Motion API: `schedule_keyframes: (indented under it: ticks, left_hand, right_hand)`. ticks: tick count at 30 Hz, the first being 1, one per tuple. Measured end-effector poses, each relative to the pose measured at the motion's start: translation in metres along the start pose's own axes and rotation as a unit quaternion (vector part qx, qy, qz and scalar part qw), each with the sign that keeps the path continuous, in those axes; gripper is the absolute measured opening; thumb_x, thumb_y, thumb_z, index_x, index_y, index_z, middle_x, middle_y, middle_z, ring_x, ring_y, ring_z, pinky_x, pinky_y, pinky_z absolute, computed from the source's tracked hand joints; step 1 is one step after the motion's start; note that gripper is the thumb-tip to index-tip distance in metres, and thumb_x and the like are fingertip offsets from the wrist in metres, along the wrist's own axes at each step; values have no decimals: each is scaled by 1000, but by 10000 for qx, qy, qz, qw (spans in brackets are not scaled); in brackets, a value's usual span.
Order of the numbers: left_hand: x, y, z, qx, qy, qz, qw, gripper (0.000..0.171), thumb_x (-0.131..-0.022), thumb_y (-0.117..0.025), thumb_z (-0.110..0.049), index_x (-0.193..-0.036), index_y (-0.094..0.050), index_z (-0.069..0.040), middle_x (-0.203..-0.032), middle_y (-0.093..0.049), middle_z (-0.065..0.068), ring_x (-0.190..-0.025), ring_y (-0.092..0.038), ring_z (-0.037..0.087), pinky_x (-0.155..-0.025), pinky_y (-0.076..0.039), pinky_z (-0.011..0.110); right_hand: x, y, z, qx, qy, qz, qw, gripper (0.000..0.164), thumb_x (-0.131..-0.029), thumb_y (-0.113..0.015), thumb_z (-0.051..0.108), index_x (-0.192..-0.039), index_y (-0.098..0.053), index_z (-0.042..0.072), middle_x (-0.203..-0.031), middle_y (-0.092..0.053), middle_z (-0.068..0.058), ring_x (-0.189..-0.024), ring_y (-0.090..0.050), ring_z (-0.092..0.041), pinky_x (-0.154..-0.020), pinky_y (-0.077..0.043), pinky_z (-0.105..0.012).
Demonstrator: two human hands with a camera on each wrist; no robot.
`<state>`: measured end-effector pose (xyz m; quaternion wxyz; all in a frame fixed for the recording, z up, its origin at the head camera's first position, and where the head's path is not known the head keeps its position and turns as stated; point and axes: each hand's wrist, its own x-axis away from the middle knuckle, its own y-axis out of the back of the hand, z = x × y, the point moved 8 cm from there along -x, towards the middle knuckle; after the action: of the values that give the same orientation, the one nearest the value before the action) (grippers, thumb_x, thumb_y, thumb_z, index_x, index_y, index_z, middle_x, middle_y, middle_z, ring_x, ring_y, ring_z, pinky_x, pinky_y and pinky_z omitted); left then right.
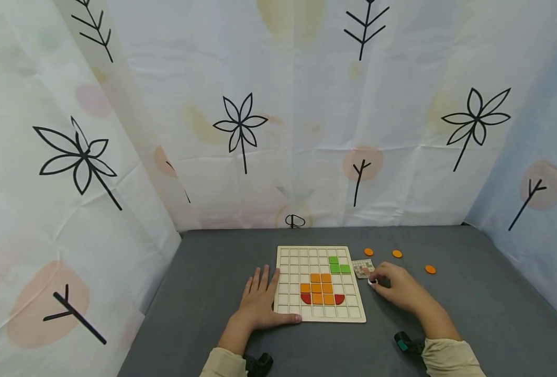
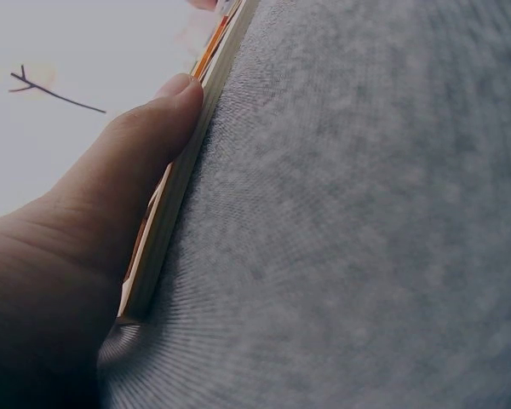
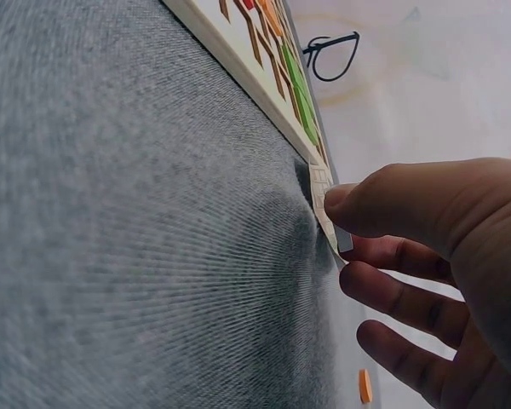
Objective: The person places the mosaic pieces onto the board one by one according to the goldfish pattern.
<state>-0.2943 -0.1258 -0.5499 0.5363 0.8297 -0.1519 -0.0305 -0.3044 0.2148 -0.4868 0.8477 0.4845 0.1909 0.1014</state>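
A pale wooden grid board [image 1: 288, 309] lies on the table, bearing several orange squares [image 1: 316, 288], green squares [image 1: 335, 268] and two red rounded pieces [image 1: 305, 299]. My left hand [image 1: 258, 309] rests at its left side with fingers spread, the thumb along the near edge. The left wrist view shows that thumb [image 2: 183, 94] against the board's rim. Beside the board's right edge, my right hand [image 1: 398, 287] pinches a small white piece [image 3: 345, 239] between thumb and forefinger. Just past those fingertips lies a small printed pattern card [image 1: 362, 268].
Three orange discs lie loose to the right: one behind the card [image 1: 369, 252], a second disc [image 1: 397, 254] further right, and a third disc [image 1: 430, 269] beyond the right hand. A printed curtain [image 1: 297, 157] stands along the back edge of the grey tabletop [image 1: 222, 262].
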Motion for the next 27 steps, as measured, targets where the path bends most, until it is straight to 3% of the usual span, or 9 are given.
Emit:
schedule_keyframes:
  ticks: [27]
  left_hand:
    - [2, 3, -2, 49, -8, -33, 10000, 140, -69, -65, -98, -174, -12, -22, -180, -2, 14, -167, 2, 40, -134, -5, 62]
  right_hand:
    - [5, -7, -4, -8, -106, 162, 9998, 10, -92, -82, 10, -96, -78, 18, -97, -66, 7, -83, -57, -6, -72, -53, -31]
